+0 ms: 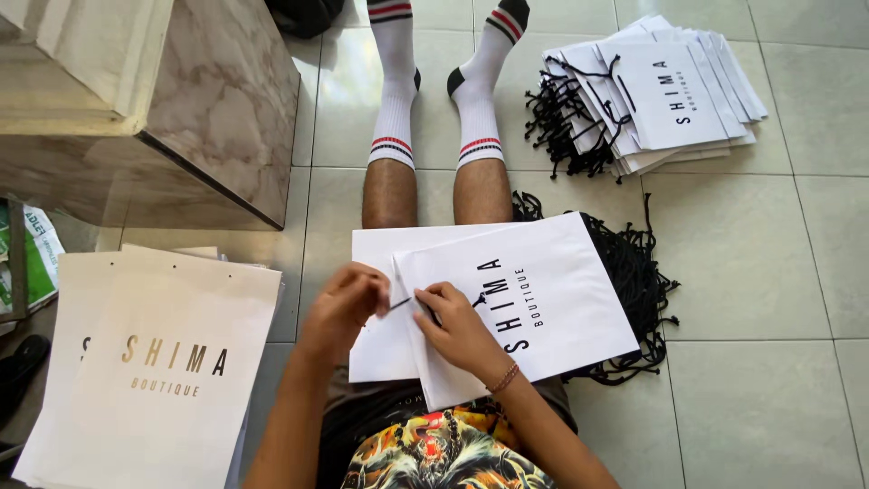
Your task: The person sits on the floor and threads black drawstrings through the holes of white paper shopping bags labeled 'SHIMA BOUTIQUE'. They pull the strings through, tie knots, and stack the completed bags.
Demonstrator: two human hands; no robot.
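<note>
A flat white paper bag (pixel 534 299) with black lettering lies across my lap, on top of another white sheet. My left hand (pixel 344 308) pinches the end of a thin black cord (pixel 401 302) at the bag's top edge. My right hand (pixel 457 326) rests on the bag beside it, fingers closed on the same cord near the edge. Both hands nearly touch each other. A loose heap of black cords (pixel 634 281) lies on the tile floor just to the right of the bag, partly hidden under it.
A fanned stack of white bags with black cord handles (pixel 661 95) sits at the far right. A stack of cream bags with gold lettering (pixel 154 362) lies at my left. A marble-patterned block (pixel 181 100) stands at the far left. My legs in white socks stretch ahead.
</note>
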